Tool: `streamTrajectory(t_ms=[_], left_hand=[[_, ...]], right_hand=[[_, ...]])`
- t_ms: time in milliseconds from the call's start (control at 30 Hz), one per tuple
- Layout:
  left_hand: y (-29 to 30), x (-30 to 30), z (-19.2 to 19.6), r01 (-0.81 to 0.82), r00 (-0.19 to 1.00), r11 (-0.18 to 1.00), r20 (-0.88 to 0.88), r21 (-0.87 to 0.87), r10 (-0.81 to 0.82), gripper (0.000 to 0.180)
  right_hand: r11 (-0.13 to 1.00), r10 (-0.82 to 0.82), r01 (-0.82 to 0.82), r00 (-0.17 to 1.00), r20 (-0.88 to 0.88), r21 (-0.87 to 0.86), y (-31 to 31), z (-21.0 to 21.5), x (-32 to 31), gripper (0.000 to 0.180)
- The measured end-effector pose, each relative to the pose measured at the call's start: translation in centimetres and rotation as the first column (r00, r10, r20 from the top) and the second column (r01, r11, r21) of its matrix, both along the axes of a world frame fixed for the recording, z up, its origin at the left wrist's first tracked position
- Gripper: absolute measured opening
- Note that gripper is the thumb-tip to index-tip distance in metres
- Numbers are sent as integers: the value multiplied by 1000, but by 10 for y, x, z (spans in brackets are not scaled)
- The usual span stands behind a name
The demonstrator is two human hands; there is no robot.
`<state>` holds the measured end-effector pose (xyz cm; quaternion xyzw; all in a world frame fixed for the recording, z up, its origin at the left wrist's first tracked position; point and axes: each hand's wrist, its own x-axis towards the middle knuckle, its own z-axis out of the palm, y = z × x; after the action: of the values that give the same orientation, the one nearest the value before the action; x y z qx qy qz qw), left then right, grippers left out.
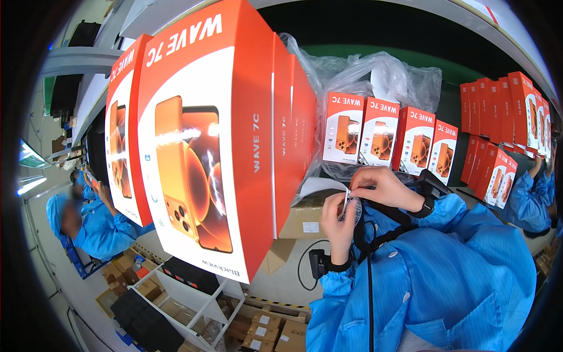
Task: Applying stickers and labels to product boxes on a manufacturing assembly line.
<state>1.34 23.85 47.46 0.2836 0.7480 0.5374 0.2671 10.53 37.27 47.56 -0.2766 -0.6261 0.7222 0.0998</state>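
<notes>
My left hand [340, 220] and my right hand [384, 188] meet at the middle of the view, both in blue sleeves with black wrist bands. Together they pinch a small white label [350, 199] between fingertips, the right hand above and the left hand below. Just beyond the hands stands a row of several orange-and-white phone boxes [381, 132], upright on a dark green surface. A stack of the same boxes [193, 135] looms very close to the camera on the left. A black cable hangs down my chest.
A crumpled clear plastic bag [375, 73] lies behind the box row. More orange boxes [504, 111] stand at the right. A brown carton [305, 214] sits under my hands. Co-workers in blue sit at left [88, 226] and right [531, 196]. A white shelf [193, 299] holds cartons below.
</notes>
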Motion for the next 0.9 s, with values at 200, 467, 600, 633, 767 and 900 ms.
streamTrajectory(t_ms=[200, 467, 600, 633, 767, 900], left_hand=[[-43, -29, -41, -73, 959, 933, -280, -352, -30, 21], [-72, -36, -50, -314, 933, 918, -260, -245, 250, 18], [-65, -34, -42, -384, 918, 882, -214, -272, 333, 19], [-59, -33, -32, -356, 934, 896, -137, -266, 331, 20], [-75, -32, -57, -309, 944, 924, -191, -226, 269, 19], [-90, -33, -84, -346, 934, 877, -206, -332, 291, 18]], right_hand=[[961, 258, -264, 962, 86, 79, 2, -20, -14, 13], [942, -70, 4, 980, 185, 335, 31, -88, -57, 11], [893, -113, 7, 972, 208, 449, 27, -91, -69, 11], [893, -114, 6, 970, 213, 449, 27, -90, -69, 11], [889, -132, -7, 954, 270, 458, 25, -82, -73, 11], [862, -145, -20, 948, 285, 506, 24, -82, -75, 10]])
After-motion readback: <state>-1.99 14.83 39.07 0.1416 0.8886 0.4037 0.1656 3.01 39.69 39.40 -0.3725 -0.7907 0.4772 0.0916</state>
